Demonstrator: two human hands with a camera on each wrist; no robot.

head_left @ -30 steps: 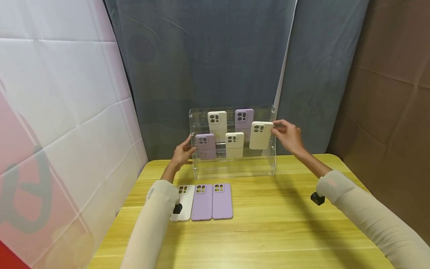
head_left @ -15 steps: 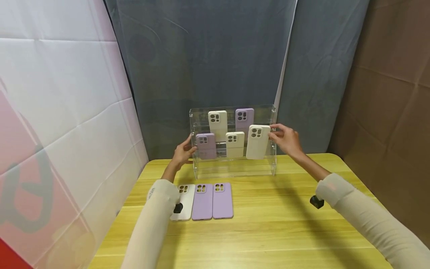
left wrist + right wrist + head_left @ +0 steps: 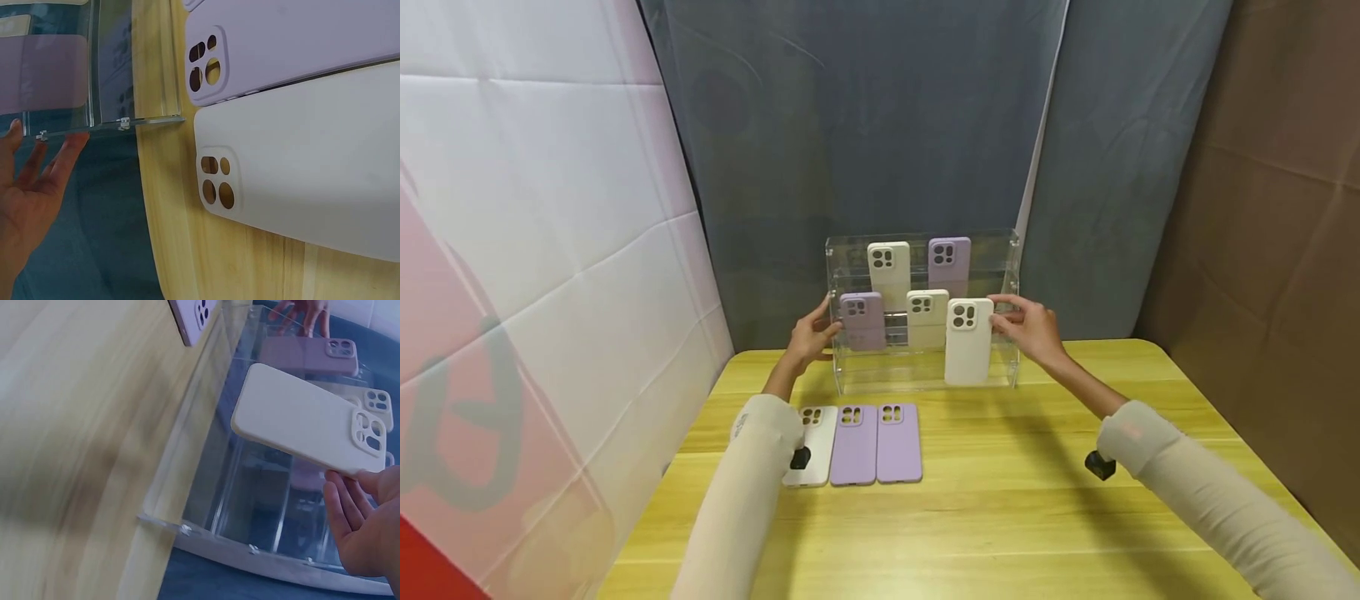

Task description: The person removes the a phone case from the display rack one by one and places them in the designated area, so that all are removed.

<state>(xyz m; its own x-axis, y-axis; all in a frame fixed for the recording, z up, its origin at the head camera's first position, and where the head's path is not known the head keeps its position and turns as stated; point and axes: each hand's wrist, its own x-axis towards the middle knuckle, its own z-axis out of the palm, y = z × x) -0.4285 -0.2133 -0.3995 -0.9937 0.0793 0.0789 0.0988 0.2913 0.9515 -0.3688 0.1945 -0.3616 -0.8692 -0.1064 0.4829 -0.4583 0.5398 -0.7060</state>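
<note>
Mid-frame, a rack [image 3: 895, 331] is presumably steadied by the spread left hand [image 3: 809, 337], a white case [image 3: 967, 346] pinched by the right hand [image 3: 1030, 328].

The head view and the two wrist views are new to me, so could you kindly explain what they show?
There is no machine here: a person works with bare hands. The head view is taken from the person's head, looking forward and down; the others are taken from the wrists, probably by the small black blocks. On the wooden table stands a clear rack with two white covers and two purple covers. Nearer the person lie one white case and two purple cases. The left hand touches the rack's left side. The right hand pinches a white phone case by its side edge.
</note>
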